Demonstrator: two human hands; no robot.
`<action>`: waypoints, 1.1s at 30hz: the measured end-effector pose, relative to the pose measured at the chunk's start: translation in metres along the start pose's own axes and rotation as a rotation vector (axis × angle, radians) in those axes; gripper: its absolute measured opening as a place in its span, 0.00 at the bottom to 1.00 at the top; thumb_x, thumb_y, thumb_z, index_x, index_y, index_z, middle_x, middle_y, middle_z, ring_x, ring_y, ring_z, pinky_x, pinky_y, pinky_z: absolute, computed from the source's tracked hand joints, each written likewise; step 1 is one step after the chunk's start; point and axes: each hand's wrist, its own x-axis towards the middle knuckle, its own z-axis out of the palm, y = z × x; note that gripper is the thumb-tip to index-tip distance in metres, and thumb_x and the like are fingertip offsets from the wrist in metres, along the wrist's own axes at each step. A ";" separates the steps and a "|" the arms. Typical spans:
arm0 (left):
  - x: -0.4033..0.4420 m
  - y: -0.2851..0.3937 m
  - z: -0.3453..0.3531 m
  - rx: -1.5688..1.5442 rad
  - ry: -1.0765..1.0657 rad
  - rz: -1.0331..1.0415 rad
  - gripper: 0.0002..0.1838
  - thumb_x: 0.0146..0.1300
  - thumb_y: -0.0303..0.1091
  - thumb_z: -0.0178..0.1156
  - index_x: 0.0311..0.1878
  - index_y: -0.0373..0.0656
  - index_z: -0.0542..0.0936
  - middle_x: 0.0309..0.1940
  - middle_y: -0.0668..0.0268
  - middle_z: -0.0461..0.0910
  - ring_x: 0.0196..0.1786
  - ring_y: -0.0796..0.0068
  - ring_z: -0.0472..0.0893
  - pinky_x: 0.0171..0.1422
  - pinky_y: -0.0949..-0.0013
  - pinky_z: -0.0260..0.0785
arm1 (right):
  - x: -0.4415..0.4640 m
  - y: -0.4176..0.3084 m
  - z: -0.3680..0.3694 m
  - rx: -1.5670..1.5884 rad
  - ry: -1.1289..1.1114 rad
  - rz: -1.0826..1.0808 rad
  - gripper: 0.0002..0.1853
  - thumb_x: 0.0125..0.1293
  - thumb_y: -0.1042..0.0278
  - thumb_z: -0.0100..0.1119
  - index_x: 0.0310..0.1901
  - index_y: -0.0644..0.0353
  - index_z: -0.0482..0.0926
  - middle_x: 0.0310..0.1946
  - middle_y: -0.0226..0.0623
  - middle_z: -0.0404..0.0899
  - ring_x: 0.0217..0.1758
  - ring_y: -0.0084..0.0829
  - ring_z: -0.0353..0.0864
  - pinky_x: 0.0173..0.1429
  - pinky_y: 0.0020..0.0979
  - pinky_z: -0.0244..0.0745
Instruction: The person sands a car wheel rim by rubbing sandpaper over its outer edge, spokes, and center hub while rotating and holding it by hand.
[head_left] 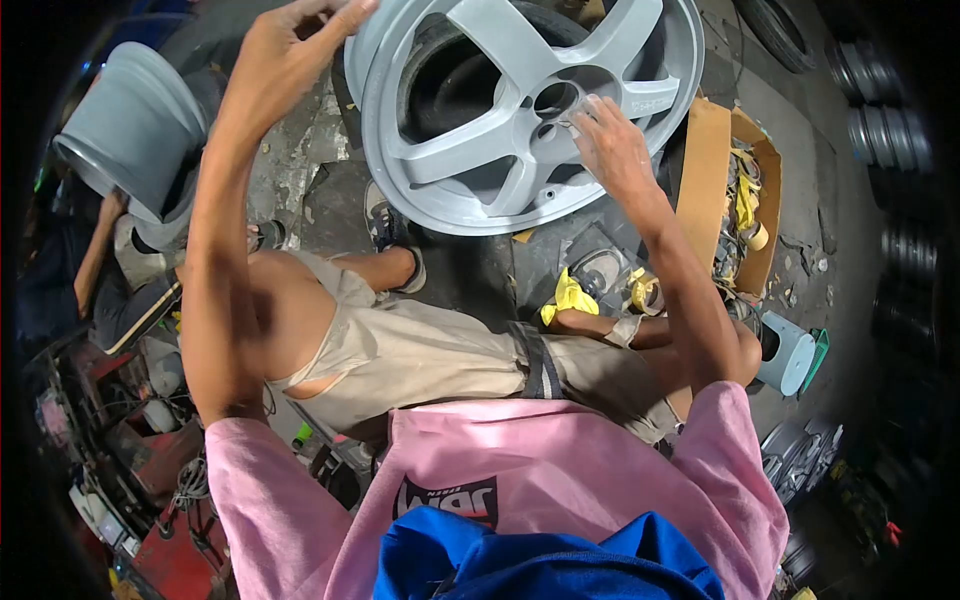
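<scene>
Head view, grey wheel: a five-spoke wheel [515, 118] faces up at the far edge of the floor [810, 205], ahead of the person's feet; what bears it is hidden.
Left hand: the left hand [283, 58] is raised just beside the wheel's upper left rim, thumb and fingers apart; I cannot tell whether it touches or grasps anything.
Right hand: the right hand [615, 148] is at the hub, fingers bent by the bolt holes; whether they pinch something is unclear.
Box: a cardboard box [703, 165] stands just right of the wheel, scraps inside.
Near the foot: a yellow cloth [570, 293] and a tape roll [646, 285].
Floor's right side: a pale blue stool [797, 355]; stacked wheels [888, 137] beyond.
Floor's left side: another person's hand [115, 203] at a second grey wheel [130, 115].
</scene>
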 end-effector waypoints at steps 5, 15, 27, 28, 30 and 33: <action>0.006 -0.010 0.017 -0.211 -0.213 -0.026 0.25 0.81 0.52 0.56 0.56 0.36 0.85 0.41 0.73 0.84 0.45 0.84 0.77 0.56 0.75 0.70 | 0.012 0.002 -0.013 -0.013 -0.091 -0.041 0.15 0.60 0.73 0.69 0.50 0.58 0.86 0.54 0.37 0.80 0.58 0.39 0.79 0.56 0.38 0.82; 0.009 0.019 0.019 0.000 -0.240 -0.069 0.28 0.74 0.56 0.65 0.48 0.34 0.86 0.37 0.74 0.77 0.43 0.84 0.73 0.49 0.73 0.68 | 0.012 -0.034 0.015 0.461 0.071 0.325 0.09 0.61 0.72 0.68 0.43 0.60 0.87 0.44 0.40 0.81 0.52 0.44 0.82 0.54 0.42 0.82; 0.007 0.024 0.021 0.026 -0.214 0.046 0.26 0.74 0.51 0.66 0.35 0.33 0.77 0.32 0.75 0.66 0.38 0.83 0.64 0.45 0.71 0.61 | 0.008 -0.010 -0.001 0.136 -0.031 -0.001 0.13 0.62 0.74 0.67 0.49 0.61 0.85 0.51 0.41 0.80 0.56 0.42 0.80 0.60 0.41 0.80; 0.006 0.024 0.024 -0.001 -0.200 0.044 0.26 0.74 0.51 0.66 0.36 0.33 0.77 0.32 0.75 0.66 0.38 0.83 0.64 0.45 0.71 0.61 | 0.005 -0.014 0.002 0.223 0.017 0.107 0.11 0.63 0.74 0.67 0.47 0.60 0.86 0.47 0.42 0.81 0.53 0.43 0.82 0.59 0.42 0.80; 0.006 0.023 0.023 0.013 -0.201 0.048 0.25 0.74 0.50 0.66 0.36 0.33 0.78 0.32 0.75 0.67 0.37 0.83 0.65 0.45 0.71 0.61 | 0.005 -0.019 0.012 0.248 0.079 0.137 0.09 0.63 0.74 0.68 0.45 0.61 0.86 0.44 0.42 0.81 0.49 0.43 0.82 0.56 0.42 0.80; 0.008 0.021 0.025 0.006 -0.201 0.037 0.25 0.74 0.50 0.67 0.36 0.32 0.78 0.31 0.75 0.67 0.37 0.83 0.65 0.44 0.71 0.61 | 0.007 -0.030 0.020 0.373 0.154 0.269 0.08 0.63 0.72 0.70 0.43 0.62 0.87 0.38 0.41 0.81 0.41 0.40 0.82 0.49 0.39 0.79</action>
